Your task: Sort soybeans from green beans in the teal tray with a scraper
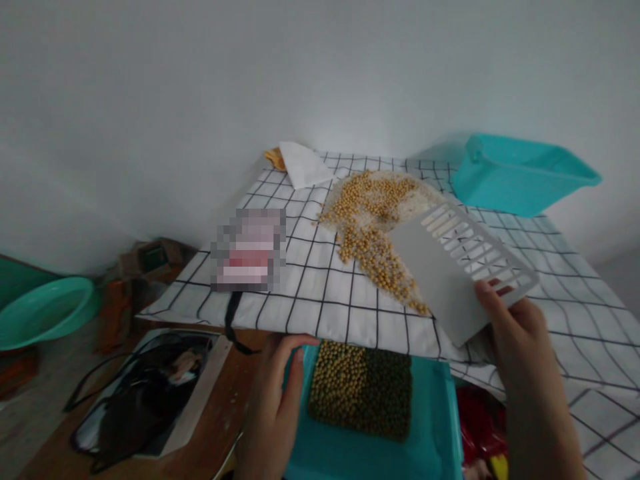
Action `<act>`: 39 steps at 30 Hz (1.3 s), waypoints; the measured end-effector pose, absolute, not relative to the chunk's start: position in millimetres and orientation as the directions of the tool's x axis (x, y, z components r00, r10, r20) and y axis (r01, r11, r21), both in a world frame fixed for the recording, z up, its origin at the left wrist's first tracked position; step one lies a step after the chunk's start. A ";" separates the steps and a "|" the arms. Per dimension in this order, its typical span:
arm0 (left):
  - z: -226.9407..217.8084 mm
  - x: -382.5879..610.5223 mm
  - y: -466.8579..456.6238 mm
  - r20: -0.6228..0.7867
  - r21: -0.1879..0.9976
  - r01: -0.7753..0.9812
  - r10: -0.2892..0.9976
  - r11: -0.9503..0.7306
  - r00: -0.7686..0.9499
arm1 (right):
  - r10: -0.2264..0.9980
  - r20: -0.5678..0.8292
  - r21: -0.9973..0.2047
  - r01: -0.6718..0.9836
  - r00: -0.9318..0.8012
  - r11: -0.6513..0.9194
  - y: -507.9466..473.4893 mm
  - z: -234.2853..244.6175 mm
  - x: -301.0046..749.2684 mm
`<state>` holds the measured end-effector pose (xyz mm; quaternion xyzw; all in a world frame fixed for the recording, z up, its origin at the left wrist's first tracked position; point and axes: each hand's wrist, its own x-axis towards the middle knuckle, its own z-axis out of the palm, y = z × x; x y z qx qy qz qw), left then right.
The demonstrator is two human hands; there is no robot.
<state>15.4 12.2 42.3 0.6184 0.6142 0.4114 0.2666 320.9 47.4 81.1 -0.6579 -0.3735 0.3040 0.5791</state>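
My right hand (515, 333) is closed on a flat white plastic board (445, 277) with a slotted end, holding it tilted against a pile of yellow beans (373, 227) spread on the checked tablecloth (320, 293). My left hand (275, 400) grips the rim of a teal tray (430, 440) held below the table's near edge. The tray holds a heap of yellow and darker green beans (360, 390).
A teal plastic basin (520, 173) stands at the table's back right. A white cloth (305, 163) lies at the back edge. A blurred pink item (249, 250) rests at the left of the cloth. Below left are a green bowl (45, 310) and a framed dark object (150, 393).
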 end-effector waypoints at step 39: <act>43.8 14.9 18.2 0.116 0.856 0.515 0.987 -0.044 -0.108 | 0.920 0.031 -0.968 0.242 0.391 -0.071 36.9 85.6 322.6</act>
